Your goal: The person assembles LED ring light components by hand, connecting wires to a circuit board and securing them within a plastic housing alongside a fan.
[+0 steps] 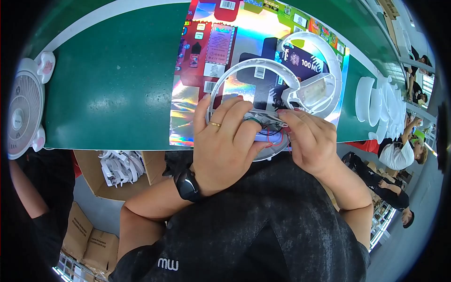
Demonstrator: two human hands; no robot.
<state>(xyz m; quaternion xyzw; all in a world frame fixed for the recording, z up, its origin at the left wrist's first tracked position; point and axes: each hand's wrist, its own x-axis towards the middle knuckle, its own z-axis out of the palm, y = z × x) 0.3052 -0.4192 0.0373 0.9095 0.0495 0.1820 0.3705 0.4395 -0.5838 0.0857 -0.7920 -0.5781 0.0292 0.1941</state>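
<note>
My left hand (pixel 230 136) is closed over a white curved plastic housing (pixel 256 62), with its fingers bent across the rim and a ring and a black watch on. Inside the housing's lower part, red and black wires (pixel 274 133) run beside a light-purple block (pixel 264 137). My right hand (pixel 312 138) pinches at the thin wires along the housing's inner edge, its fingertips close to those of my left hand. Just beyond, a second white curved housing (pixel 334 70) lies with a pale panel (pixel 314 91) at its end. Fingers hide part of the wiring.
A shiny printed sheet (pixel 202 94) covers part of the green table (pixel 112 84). A white fan (pixel 23 110) stands at the left, and several white curved parts (pixel 376 101) sit at the right. A cardboard box (pixel 94 176) of white parts stands below the table edge. Other people are nearby.
</note>
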